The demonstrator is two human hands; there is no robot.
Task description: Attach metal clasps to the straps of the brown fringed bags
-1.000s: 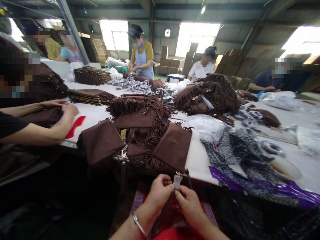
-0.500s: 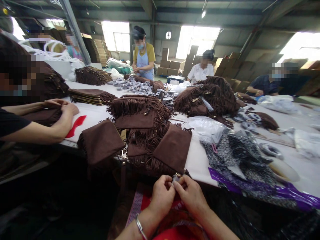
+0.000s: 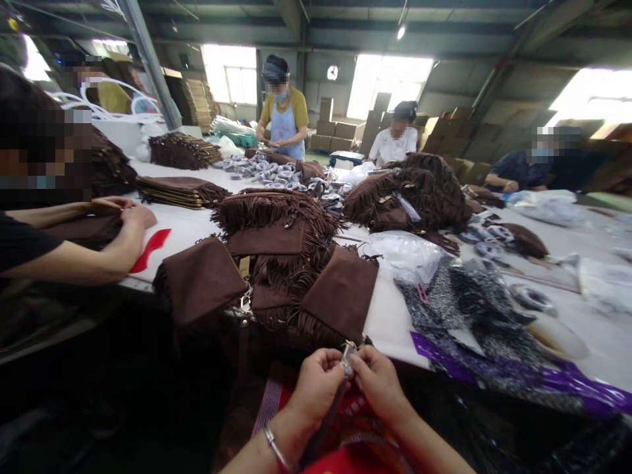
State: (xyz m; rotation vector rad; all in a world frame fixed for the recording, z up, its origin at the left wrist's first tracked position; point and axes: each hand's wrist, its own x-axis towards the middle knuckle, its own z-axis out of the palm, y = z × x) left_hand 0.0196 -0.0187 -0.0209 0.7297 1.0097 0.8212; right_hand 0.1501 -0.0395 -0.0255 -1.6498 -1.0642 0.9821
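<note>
Both hands meet at the front table edge, just below a brown fringed pouch (image 3: pixel 343 293). My left hand (image 3: pixel 318 382) is closed, pinching a small clasp in grey wrapping (image 3: pixel 348 355) from the left. On its other side my right hand (image 3: pixel 378 378) pinches the same clasp, fingers closed. A dark strap (image 3: pixel 333 405) hangs down from the clasp between the hands. Another brown pouch (image 3: pixel 202 280) lies at the left, with a metal clip (image 3: pixel 245 299) beside it. Behind them is a pile of fringed brown pouches (image 3: pixel 276 217).
A co-worker's hands (image 3: pixel 121 210) rest on brown material at the left, near a red piece (image 3: pixel 151 250). Clear plastic (image 3: pixel 407 253) and a black-and-white cloth (image 3: pixel 469 316) lie at the right. Grey wrapped rings (image 3: pixel 271 170) and more people are farther back.
My hands have shifted slightly; more of the wrapped clasp now shows between the fingers, and the dark strap hangs visibly below it. The person in the apron has moved their hands apart.
</note>
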